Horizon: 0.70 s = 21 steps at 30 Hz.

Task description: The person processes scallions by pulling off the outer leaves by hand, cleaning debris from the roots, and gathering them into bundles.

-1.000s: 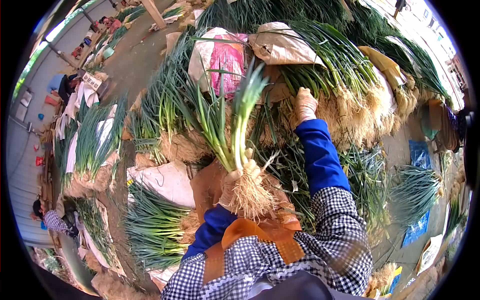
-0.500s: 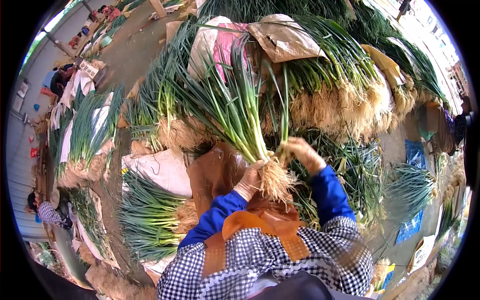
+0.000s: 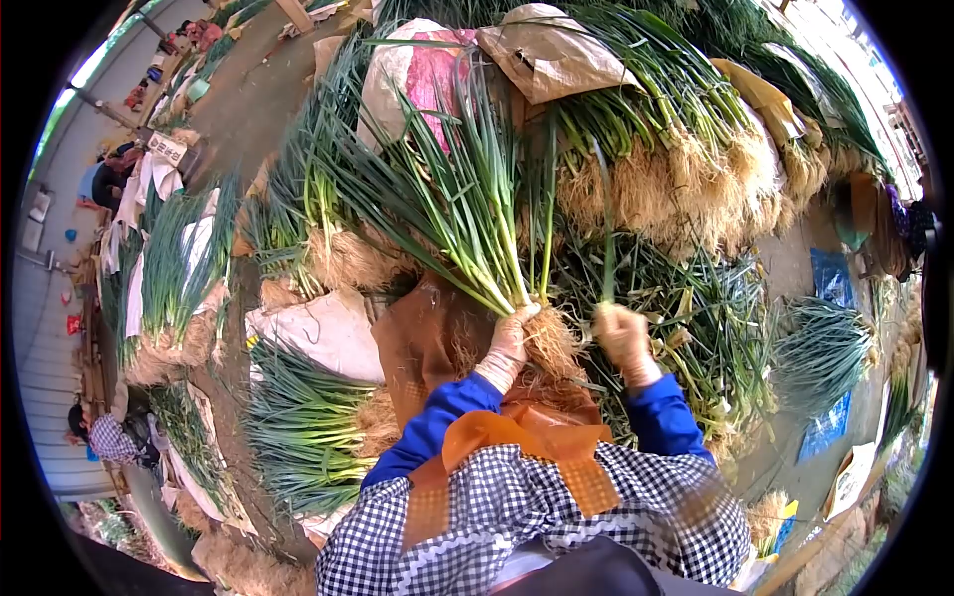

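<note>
My left hand (image 3: 506,343) is closed around a bunch of green onions (image 3: 497,223), gripping it just above the pale, stringy roots. The leaves fan upward and to the left, away from me. To the right of the roots, my right hand (image 3: 624,343) is a fist, apart from the bunch. A single long green onion leaf (image 3: 608,243) rises from that fist, somewhat blurred. Beneath both hands lies a brown apron (image 3: 422,333) over my lap.
Loose stripped leaves (image 3: 696,338) are heaped at my right. Trimmed green onions (image 3: 308,422) lie at my left beside a pale sack (image 3: 323,333). A long row of rooted onions (image 3: 676,189) stands ahead, partly under a tan sack (image 3: 556,55). Another person (image 3: 119,437) is at the far left.
My right hand has moved right, away from the bunch's roots, and a leaf has come away with it. My left hand keeps its hold on the bunch.
</note>
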Available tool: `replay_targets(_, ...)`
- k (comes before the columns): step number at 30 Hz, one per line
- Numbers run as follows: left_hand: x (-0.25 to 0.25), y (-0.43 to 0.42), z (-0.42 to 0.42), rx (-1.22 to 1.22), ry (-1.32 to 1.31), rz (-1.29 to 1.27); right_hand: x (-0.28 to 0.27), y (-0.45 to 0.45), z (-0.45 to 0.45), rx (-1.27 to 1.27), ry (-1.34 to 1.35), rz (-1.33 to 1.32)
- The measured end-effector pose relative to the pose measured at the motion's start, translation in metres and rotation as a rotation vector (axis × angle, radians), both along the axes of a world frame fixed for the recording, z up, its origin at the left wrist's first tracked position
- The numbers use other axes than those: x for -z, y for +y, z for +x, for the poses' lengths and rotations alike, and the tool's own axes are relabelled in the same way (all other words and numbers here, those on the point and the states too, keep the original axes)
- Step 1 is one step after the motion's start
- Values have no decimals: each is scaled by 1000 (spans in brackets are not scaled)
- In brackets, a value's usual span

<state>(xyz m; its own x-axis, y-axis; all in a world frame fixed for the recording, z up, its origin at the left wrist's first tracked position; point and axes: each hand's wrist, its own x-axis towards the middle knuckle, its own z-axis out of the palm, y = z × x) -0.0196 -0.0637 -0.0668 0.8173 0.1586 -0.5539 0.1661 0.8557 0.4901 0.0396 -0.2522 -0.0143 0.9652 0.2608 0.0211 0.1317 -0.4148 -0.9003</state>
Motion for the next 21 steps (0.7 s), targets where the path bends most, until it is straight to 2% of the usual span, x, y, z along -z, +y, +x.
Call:
replay_targets(1, 7, 2, 0, -4, -28, 41, 3, -26, 11, 79, 27, -92)
replay_targets(3, -15, 4, -4, 86, -126, -214, 27, -62, 52, -173, 139, -1067)
replay_targets(4, -12, 4, -3, 77, -130, -270, 18, -58, 58, -536, 255, -1179)
replay_targets(5, -9, 5, -3, 75, -168, -243, 17, -38, 61, -525, 315, -1096)
replay_targets(6, -11, 6, -3, 67, -175, -296, 5, -11, 60, -325, 319, -774)
replay_targets(7, -12, 5, -5, 55, -175, -353, -4, 6, 55, -290, 576, -32)
replay_targets(8, -15, 5, -8, 77, -180, -340, -18, 30, 54, -268, 643, 265)
replay_targets(9, -21, 6, -7, 98, -193, -323, 4, 51, 64, -275, 677, 406)
replay_targets(10, -27, 8, -8, 159, -223, -297, 7, 69, 68, -350, 696, 476)
replay_targets(11, -23, 11, -9, 153, -224, -286, 27, 87, 70, -323, 663, 616)
replay_targets(13, -8, 14, -17, 96, -73, -300, 59, 118, 73, -158, 481, 712)
replay_targets(14, -23, 9, -22, 59, -41, -249, 74, 124, 74, -40, 447, 727)
replay_targets(15, -21, 8, -23, 60, -34, -249, 73, 123, 71, 89, 218, 264)
replay_targets(16, -19, 6, -25, 76, -26, -231, 75, 120, 64, 95, 229, 264)
replay_targets(18, -16, 3, -26, 97, -17, -216, 74, 112, 46, -56, 416, 725)
replay_targets(19, -16, 2, -24, 56, -22, -185, 60, 105, 36, -251, 394, 824)
replay_targets(21, -13, -1, -21, -28, -39, -127, 29, 88, 25, -384, 345, 639)
